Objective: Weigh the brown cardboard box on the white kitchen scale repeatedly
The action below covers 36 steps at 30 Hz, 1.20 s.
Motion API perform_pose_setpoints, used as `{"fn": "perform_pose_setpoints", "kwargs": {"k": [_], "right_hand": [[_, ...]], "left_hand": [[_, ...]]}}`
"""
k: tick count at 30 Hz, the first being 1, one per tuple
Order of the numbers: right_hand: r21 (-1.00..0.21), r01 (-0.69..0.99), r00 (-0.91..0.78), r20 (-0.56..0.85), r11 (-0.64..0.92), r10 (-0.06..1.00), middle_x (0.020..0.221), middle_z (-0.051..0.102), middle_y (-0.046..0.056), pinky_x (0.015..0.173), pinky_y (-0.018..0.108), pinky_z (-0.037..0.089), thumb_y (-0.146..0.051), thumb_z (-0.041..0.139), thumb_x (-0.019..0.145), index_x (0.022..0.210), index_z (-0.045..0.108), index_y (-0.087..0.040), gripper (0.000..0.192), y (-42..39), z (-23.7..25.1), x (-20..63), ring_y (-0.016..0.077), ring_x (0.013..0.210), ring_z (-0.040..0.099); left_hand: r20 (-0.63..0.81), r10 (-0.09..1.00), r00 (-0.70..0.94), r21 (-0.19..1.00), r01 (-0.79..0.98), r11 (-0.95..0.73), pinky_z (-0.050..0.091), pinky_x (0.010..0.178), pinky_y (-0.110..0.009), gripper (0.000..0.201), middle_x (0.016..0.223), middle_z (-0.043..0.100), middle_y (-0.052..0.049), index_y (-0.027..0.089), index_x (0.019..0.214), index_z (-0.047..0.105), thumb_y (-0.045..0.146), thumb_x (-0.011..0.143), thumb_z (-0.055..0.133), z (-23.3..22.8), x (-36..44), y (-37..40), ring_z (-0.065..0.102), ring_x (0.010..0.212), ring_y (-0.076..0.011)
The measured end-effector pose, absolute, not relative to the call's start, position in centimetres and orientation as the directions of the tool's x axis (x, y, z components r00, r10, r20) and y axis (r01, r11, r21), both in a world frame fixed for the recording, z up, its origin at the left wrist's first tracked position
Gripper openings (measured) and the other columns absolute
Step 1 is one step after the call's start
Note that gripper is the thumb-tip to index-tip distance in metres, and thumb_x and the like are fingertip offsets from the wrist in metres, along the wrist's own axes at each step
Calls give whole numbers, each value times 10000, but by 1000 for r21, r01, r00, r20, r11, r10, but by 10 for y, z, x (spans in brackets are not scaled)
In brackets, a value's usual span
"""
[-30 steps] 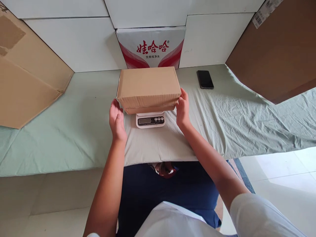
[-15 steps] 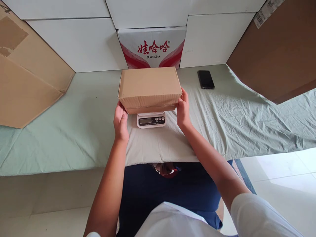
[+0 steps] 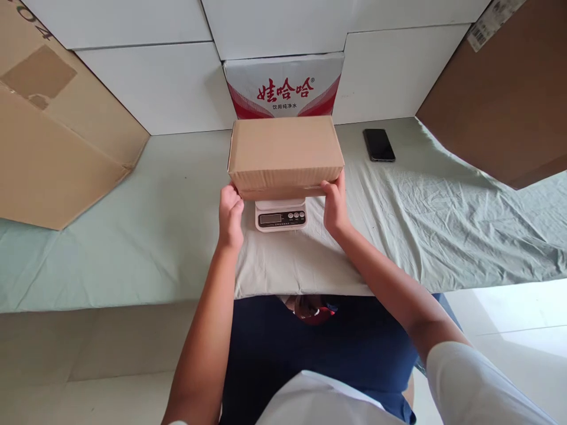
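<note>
A plain brown cardboard box rests on a small white digital scale in the middle of the green cloth-covered table. My left hand grips the box's near left bottom corner. My right hand grips the near right bottom corner, its fingers curled along the lower edge. The scale's display and buttons show below the box; its platform is hidden.
A black phone lies on the cloth to the right. A red-and-white water carton stands behind the box against white blocks. Large cardboard sheets lean at the far left and the far right.
My left hand has moved in from beside the box and closed on its left corner. My right hand has slid lower along the right edge. The view has shifted slightly.
</note>
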State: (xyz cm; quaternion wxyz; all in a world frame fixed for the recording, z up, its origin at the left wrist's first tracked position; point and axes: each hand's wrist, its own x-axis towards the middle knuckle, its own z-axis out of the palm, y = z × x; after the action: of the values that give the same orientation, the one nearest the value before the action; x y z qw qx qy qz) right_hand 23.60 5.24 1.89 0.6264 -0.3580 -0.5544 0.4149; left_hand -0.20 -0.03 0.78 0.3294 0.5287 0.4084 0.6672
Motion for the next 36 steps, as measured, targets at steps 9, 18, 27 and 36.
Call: {"fn": "perform_pose_setpoints", "kwargs": {"k": [9,18,27,36], "right_hand": [[-868,-97,52,484,487,873,1372,619,24,1286,533,353,-615,520,877,1372,490,-333,571,154,45,211,284,1454,449],[-916,-184,68,349,355,935,1282,658,61,1251,516,415,-565,528,823,1124,577,-263,430,175,7,199,276,1354,525],[-896,-307,374,197,321,906,1728,236,-16,1370,562,127,-576,458,860,1622,132,-353,858,221,-4,248,217,1679,132],[-912,-357,315,88,203,945,1746,254,2,1383,490,120,-619,456,819,1631,156,-314,917,216,-5,285,204,1667,215]], "left_hand": [[314,915,-254,930,-113,-350,311,1294,-372,530,1558,574,-3,343,1414,573,592,972,419,35,-18,106,397,1570,-220],[243,906,-346,947,-118,-299,227,1319,-334,597,1702,396,-94,179,1538,435,420,993,394,-15,-10,140,336,1597,-170],[238,796,-556,966,55,-251,123,1344,-329,598,1771,243,-28,253,1581,367,472,1026,348,-19,-40,144,139,1658,-150],[135,856,-499,975,-87,-205,112,1355,-385,652,1792,153,-51,218,1639,273,505,1060,183,-8,-30,139,114,1661,-150]]}}
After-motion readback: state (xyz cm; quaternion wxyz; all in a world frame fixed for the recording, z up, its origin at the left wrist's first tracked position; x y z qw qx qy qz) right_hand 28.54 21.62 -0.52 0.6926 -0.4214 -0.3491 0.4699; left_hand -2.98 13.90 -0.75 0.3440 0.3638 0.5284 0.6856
